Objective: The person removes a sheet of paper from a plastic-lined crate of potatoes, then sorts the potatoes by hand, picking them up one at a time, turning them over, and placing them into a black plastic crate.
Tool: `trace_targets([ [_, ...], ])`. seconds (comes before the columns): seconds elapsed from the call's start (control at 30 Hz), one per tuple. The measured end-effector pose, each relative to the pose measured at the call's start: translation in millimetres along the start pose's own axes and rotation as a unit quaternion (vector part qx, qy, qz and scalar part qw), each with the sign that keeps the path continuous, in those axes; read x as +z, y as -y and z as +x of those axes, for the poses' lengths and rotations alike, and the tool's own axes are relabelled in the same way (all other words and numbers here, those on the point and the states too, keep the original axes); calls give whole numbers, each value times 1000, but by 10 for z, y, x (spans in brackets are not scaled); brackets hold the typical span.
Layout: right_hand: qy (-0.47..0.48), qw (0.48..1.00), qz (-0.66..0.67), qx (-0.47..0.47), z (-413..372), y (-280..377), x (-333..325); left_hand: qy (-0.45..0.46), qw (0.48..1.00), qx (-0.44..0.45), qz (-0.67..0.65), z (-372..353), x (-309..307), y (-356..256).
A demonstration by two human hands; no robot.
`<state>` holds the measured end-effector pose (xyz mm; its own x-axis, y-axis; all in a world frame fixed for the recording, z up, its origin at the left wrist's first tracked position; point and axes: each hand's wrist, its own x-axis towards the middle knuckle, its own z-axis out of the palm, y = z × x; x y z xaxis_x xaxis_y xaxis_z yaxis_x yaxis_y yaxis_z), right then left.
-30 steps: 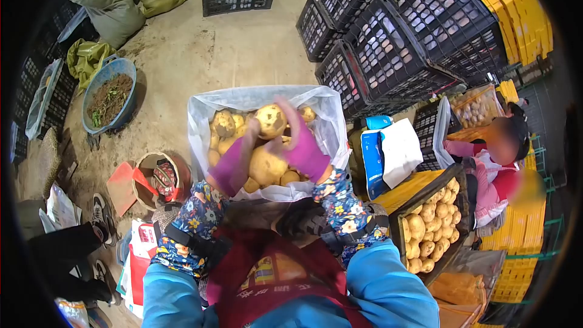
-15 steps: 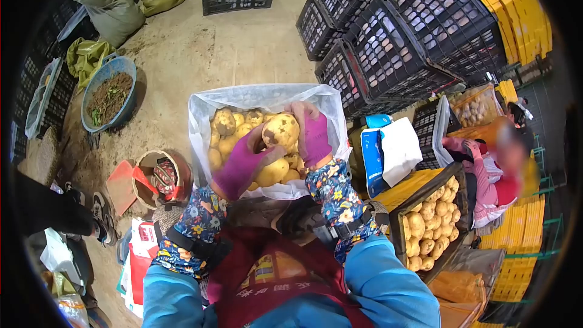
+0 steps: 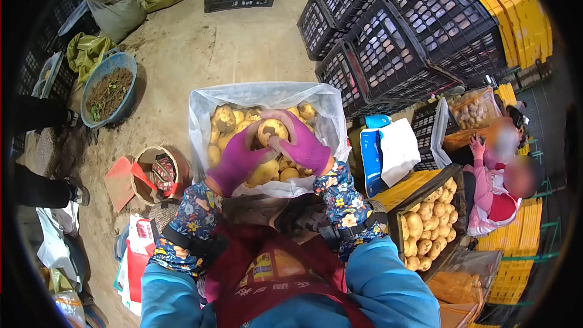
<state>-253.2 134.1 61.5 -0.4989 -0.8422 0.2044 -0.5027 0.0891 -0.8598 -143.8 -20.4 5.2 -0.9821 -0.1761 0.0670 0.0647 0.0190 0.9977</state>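
From my station I saw both hands clenched on one round, dirt-flecked yellow potato [image 3: 271,130]: the magenta-gloved left hand [image 3: 238,159] under its left side, the right hand [image 3: 305,146] over its right. It was held just above the clear-plastic-lined box [image 3: 200,112] heaped with more potatoes.

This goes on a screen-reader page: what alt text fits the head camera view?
The left hand and right hand, in magenta gloves, hold one potato between them over a plastic-lined box full of potatoes. A crate of potatoes stands to the right, stacked black crates behind, a blue basin on the floor to the left.
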Motion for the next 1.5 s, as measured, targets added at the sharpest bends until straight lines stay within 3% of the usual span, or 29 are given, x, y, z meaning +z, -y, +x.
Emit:
trace_targets([
  [0.07, -36, 999, -9, 12, -11, -87, 78, 54, 986, -45, -153, 29, 17, -91],
  [0.2, -67, 995, 50, 46, 36, -252, 133, 5, 999, -19, -38, 0, 58, -28],
  [0.3, -122, 991, -18, -56, 12, -194, 284, -28, 997, -28, 62, -16, -18, -78],
  [0.37, -233, 966, -20, -112, 86, -382, 496, 11, 999, 11, 42, 50, -57, 279],
  [0.4, -245, 964, -6, -106, 32, -395, 525, 32, 997, 48, 56, 34, -65, 182],
  [0.43, -223, 973, 40, 36, 37, -353, 469, 11, 984, 127, 121, 46, -29, 181],
  [0.47, -277, 955, -64, -86, 57, -623, 532, 7, 995, 45, 92, -1, 52, 1],
  [0.5, -275, 959, 67, 12, 78, -554, 516, 3, 997, -43, 71, -20, 100, -112],
  [0.53, -266, 955, 127, 47, 63, -452, 464, 1, 1000, -21, 3, 48, 158, -35],
  [0.57, -202, 948, 134, 205, 50, -179, 287, 10, 999, -42, -11, 93, 91, 47],
  [0.6, -246, 959, 82, 118, 68, -415, 462, 17, 998, -63, -25, 132, 23, 130],
  [0.63, -232, 953, 29, 191, -1, -123, 327, 41, 992, -118, 21, 177, -164, 197],
  [0.67, -210, 950, 4, 231, -62, 67, 248, 42, 994, -99, 31, 249, -231, 396],
  [0.73, -179, 948, 8, 265, -249, 266, 29, 44, 997, -59, 3, 208, -1, 177],
  [0.8, -161, 954, 68, 245, -505, 425, -211, 58, 996, -12, -66, -24, 542, -461],
  [0.9, -214, 952, 79, 206, -1279, 730, -836, 90, 996, 12, 13, 15, 177, 75],
  [0.93, -235, 959, 8, 157, -1611, 721, -1070, 138, 963, 84, 214, -75, 235, -135],
  [0.97, -252, 960, -64, 108, -2014, 653, -1311, 106, 990, -6, 90, -17, -92, 185],
  [1.0, -285, 954, -7, 94, -2466, 629, -1516, 51, 994, -85, -42, 39, -419, 503],
  [1.03, -298, 929, 140, 173, -2971, 869, -1741, 28, 976, -150, -152, 54, -535, 551],
  [1.07, -351, 907, 97, 212, -3453, 1007, -1969, -11, 942, -210, -261, 68, -645, 591],
  [1.13, -500, 833, 31, 236, -4468, 1178, -2212, -28, 888, -253, -384, -59, -600, 362],
  [1.17, -572, 757, 96, 302, -4991, 1304, -2348, -49, 873, -272, -401, -92, -544, 238],
  [1.2, -479, 807, -201, 280, -5485, 1341, -2364, -70, 858, -290, -419, -94, -468, 115],
  [1.23, -415, 719, -507, 232, -5980, 1377, -2381, -90, 841, -306, -437, -80, -388, 45],
  [1.27, -531, 729, -329, 280, -6069, 1472, -2319, -95, 842, -299, -439, -58, -368, 45],
  [1.3, -655, 686, -145, 283, -6126, 1584, -2260, -87, 846, -301, -431, -16, -293, 18],
  [1.37, -715, 598, -41, 359, -6129, 1753, -2205, -71, 854, -300, -419, 105, -100, -58],
  [1.5, -604, 724, -147, 298, -6084, 1292, -2139, -3, 806, -295, -513, 492, 191, 29],
])
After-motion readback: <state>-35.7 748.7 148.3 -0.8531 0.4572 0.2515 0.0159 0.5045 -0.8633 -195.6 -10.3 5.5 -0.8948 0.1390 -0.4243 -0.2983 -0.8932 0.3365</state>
